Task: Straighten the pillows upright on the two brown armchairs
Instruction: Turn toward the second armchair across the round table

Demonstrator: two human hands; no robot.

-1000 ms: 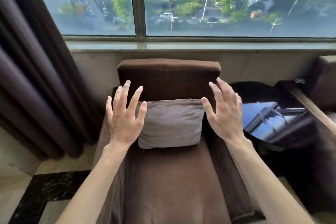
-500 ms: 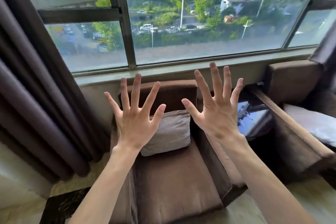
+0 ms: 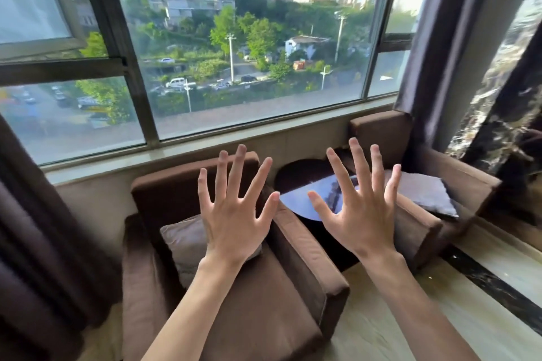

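Note:
Two brown armchairs stand under the window. The left armchair (image 3: 264, 316) has a grey-brown pillow (image 3: 184, 243) leaning upright against its backrest. The right armchair (image 3: 422, 228) holds a pale grey pillow (image 3: 422, 193) lying tilted on its seat. My left hand (image 3: 234, 214) is raised in the air in front of the left chair, fingers spread, holding nothing. My right hand (image 3: 357, 214) is raised beside it, fingers spread and empty, in front of the table between the chairs.
A round dark glass side table (image 3: 305, 199) sits between the two chairs. Dark curtains (image 3: 35, 243) hang at the left and another curtain (image 3: 434, 38) at the right. A window sill (image 3: 205, 143) runs behind the chairs. A dark marble column (image 3: 504, 97) rises at far right.
The view has pulled back and swung right, bringing the right armchair and its pillow fully into sight. Both hands lifted away from the left pillow and spread wider.

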